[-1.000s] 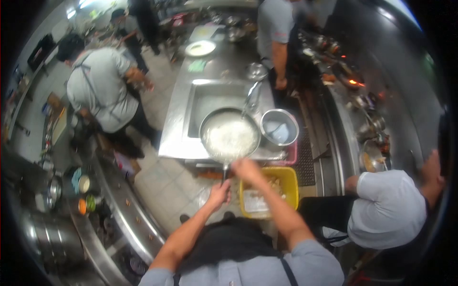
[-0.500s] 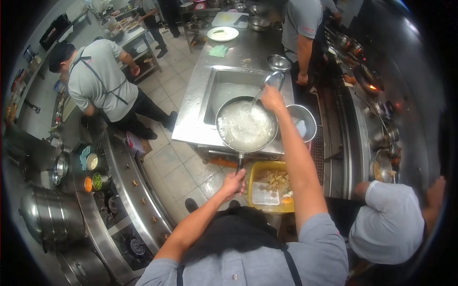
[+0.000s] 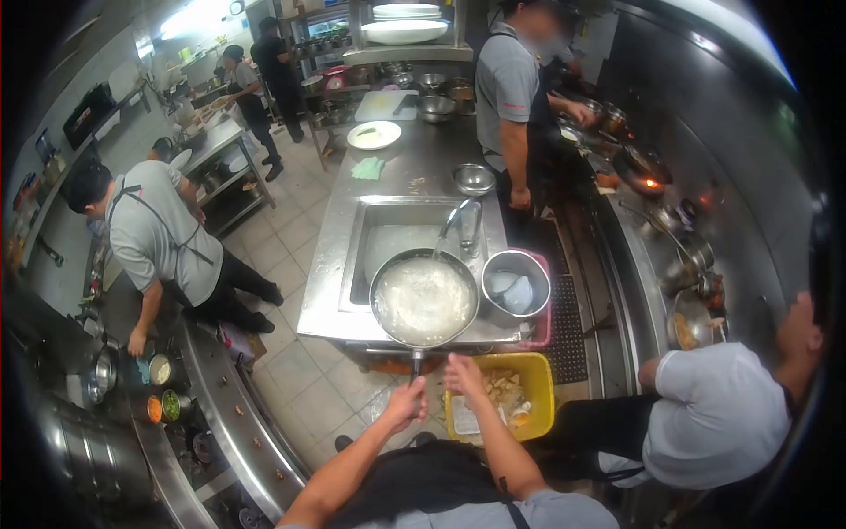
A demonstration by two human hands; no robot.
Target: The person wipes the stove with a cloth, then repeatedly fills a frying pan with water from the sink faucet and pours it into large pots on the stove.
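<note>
My left hand (image 3: 406,402) is wrapped round the handle of a frying pan (image 3: 425,300), which is held level over the near edge of the sink (image 3: 361,264). Cloudy whitish liquid with foam fills the pan. Above its far rim arches a metal faucet (image 3: 460,219), its spout pointing down into the pan. My right hand (image 3: 464,376) hovers just right of the handle, fingers apart and holding nothing. A yellow bin (image 3: 545,388) with food scraps and a clear plastic container (image 3: 464,418) lies beneath that hand.
Right of the sink stands a metal pot (image 3: 544,278) with something pale inside. A green cloth (image 3: 367,168), a white plate (image 3: 374,135) and a steel bowl (image 3: 474,180) rest on the steel counter (image 3: 322,291). Co-workers stand on both sides, and a flame burns under a wok (image 3: 641,167) at right.
My right hand has left the faucet and come down beside the pan handle. The left hand still grips the pan. My view has tilted up, showing more of the far kitchen.
</note>
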